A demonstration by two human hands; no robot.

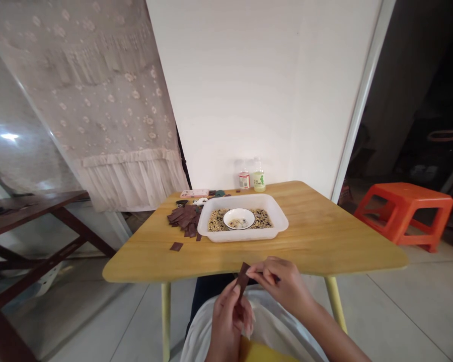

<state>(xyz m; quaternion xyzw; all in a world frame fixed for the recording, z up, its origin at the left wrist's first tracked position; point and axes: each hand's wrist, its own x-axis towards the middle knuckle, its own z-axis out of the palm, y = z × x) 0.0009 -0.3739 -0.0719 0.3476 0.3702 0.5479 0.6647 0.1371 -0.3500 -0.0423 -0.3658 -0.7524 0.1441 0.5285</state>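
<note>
Over my lap, below the table's front edge, my left hand (226, 314) is closed on a small dark brown rectangular piece (243, 279), held upright and slanted. My right hand (283, 279) pinches at the upper right edge of the same piece with thumb and fingertips. Whether anything else small is between those fingertips cannot be made out. On the table lies a loose brown square (176, 246), and behind it is a heap of similar brown pieces (183, 218).
A white plastic tray (245, 235) holds pale and dark grains around a white bowl (238, 213). Two bottles stand by the wall, one with a green label (259, 180), the other red and white (243, 180). A pink phone-like item (195, 193) lies back left; an orange stool (411, 201) stands right.
</note>
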